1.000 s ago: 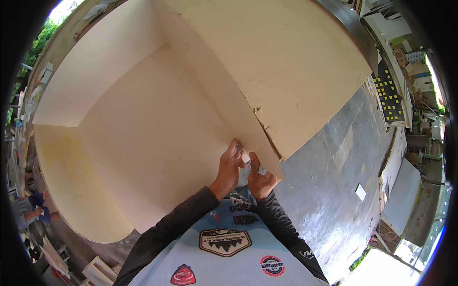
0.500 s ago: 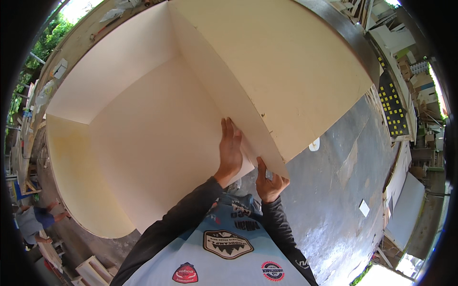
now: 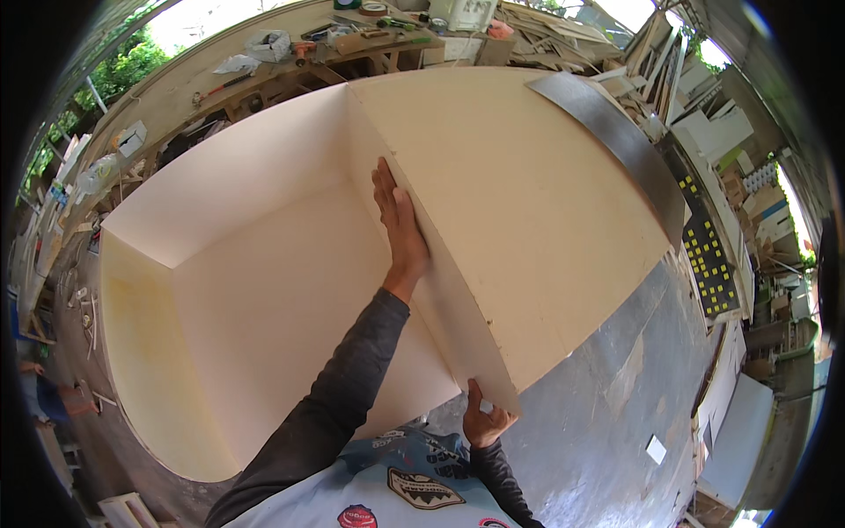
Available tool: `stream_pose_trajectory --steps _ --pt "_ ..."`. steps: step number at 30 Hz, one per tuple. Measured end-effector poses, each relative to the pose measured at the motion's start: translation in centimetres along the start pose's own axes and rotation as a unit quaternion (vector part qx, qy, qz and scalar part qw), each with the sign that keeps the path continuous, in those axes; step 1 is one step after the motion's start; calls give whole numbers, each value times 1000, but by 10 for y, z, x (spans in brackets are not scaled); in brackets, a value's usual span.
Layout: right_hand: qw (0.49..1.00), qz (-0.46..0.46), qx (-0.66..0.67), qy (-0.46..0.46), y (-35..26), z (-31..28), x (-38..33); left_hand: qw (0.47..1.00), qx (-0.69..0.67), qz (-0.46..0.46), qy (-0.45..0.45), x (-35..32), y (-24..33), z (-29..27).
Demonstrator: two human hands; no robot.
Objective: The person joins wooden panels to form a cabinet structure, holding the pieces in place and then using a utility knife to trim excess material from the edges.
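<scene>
A big cream plywood cabinet (image 3: 264,290) fills the floor here, open side up, and its upright side panel (image 3: 519,211) runs from the workbench (image 3: 290,66) end down toward the person. The left hand (image 3: 400,224) lies flat along that panel's inner face near the top edge, fingers straight and together, pressing rather than gripping. The right hand (image 3: 484,422) is down at the near corner, fingers curled round the panel's bottom end, thumb up against the board. To my eye the thing to get right is steady, even pressure: keep the flat palm pushing square so the edge stays flush, and let the corner hand only guide, not twist.
</scene>
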State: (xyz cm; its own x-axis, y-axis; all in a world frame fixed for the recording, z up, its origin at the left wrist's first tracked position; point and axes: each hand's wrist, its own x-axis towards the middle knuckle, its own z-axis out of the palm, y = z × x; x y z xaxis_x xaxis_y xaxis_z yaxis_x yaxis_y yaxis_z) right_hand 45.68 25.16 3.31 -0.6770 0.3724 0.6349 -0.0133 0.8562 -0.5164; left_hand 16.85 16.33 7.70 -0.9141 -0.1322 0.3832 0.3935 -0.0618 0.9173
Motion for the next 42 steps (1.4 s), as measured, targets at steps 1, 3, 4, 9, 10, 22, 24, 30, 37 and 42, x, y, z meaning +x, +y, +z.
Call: stream_pose_trajectory --steps 1,3,4,9,10,22,24,30,37,42 --pt "1000 -2 -7 -6 -1 -1 1 1000 1 12 2 19 -3 -5" --pt "1000 5 -17 -19 2 -2 -1 1000 -6 31 0 56 -11 -12" --pt "1000 10 -2 -17 3 -2 -1 999 -14 40 -1 74 -15 -16" --pt "998 32 45 -27 11 -2 -5 998 9 55 20 135 -37 -24" --pt "999 24 41 -27 14 -2 -7 998 19 54 21 141 -40 -23" --pt "969 -19 193 -153 19 -6 7 976 -207 -35 -49 114 -43 -36" --pt "963 -48 210 -162 15 -12 20 971 -225 -30 -69 63 -31 -31" --pt "951 -185 231 -91 63 -70 67 955 -282 -81 -41 -96 39 9" --pt "971 -195 106 84 82 -69 238 943 -294 -153 42 -212 58 14" --pt "972 -156 164 -62 93 -27 280 963 -237 -126 18 -236 62 -2"
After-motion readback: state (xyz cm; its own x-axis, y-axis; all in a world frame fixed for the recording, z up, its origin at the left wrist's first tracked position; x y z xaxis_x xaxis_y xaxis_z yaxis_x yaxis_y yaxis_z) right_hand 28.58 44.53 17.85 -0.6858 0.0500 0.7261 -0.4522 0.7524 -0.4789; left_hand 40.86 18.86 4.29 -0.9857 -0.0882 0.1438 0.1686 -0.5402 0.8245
